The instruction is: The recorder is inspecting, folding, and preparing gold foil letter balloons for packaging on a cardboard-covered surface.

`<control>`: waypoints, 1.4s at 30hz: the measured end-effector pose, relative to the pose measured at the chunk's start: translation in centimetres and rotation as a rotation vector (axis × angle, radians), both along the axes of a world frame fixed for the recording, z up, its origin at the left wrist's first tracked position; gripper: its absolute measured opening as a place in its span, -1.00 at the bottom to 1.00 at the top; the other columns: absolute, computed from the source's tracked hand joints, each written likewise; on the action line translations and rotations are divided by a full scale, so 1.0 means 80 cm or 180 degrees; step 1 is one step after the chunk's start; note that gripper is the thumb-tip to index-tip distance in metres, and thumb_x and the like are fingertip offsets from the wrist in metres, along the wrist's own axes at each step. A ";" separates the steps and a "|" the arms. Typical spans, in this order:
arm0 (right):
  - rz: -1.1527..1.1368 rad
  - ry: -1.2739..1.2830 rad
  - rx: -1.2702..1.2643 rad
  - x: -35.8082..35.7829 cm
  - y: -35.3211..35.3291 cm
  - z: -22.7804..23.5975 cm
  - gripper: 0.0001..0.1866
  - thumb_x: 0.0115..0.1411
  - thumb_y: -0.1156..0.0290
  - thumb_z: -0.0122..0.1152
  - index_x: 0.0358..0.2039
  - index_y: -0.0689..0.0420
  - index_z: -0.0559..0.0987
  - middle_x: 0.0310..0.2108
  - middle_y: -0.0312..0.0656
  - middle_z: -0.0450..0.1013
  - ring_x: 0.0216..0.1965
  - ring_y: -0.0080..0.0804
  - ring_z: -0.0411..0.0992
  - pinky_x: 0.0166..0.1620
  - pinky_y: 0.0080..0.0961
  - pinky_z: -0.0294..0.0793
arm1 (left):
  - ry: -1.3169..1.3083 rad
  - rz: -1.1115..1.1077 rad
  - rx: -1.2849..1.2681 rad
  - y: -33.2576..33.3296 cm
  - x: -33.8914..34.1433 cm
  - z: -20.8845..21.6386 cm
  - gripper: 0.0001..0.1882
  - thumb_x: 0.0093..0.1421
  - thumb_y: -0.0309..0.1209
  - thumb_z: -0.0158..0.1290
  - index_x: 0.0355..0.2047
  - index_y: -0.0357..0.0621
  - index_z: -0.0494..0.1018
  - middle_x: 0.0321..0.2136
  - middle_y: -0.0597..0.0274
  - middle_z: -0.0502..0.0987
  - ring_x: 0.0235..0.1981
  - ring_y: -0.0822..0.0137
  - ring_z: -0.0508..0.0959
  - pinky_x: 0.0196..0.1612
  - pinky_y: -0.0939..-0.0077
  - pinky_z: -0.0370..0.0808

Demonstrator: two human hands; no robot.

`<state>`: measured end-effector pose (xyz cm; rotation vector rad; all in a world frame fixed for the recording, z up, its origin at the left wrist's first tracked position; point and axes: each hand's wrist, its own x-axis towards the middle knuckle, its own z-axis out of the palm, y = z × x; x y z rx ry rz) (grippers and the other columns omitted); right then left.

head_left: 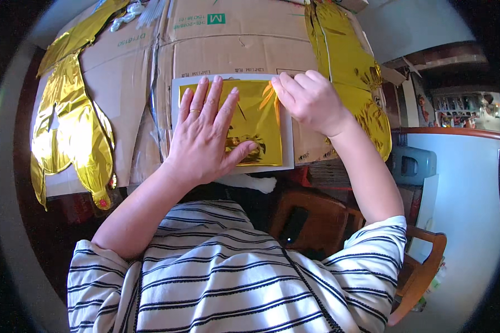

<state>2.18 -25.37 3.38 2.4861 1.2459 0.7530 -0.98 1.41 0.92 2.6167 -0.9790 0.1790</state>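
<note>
well, my left hand point(203, 139) lies flat with its fingers spread and pointing away from me, thumb stretched out to the right; that grip is wide, palm down over the left part of the gold foil square point(265, 125). my right hand point(312, 102) is curled like a fist, its narrow grip pinching an orange strip point(269, 97) at the square's upper right corner. the foil is glossy, with dark reflections near its lower edge, and lies on a white sheet point(287, 147) atop flattened cardboard point(233, 53).
</note>
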 end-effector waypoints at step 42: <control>-0.1327 0.1593 0.1768 -0.077 0.073 0.000 -0.37 0.39 0.15 0.04 0.34 0.25 0.24 0.37 0.14 0.15 0.40 -0.02 0.13 0.41 -0.12 0.03 | 0.0027 0.0059 -0.0105 0.003 0.001 -0.004 -0.01 0.19 0.21 0.04 0.42 -0.19 0.04 0.40 -0.30 0.02 0.46 -0.14 -0.05 0.46 -0.05 -0.20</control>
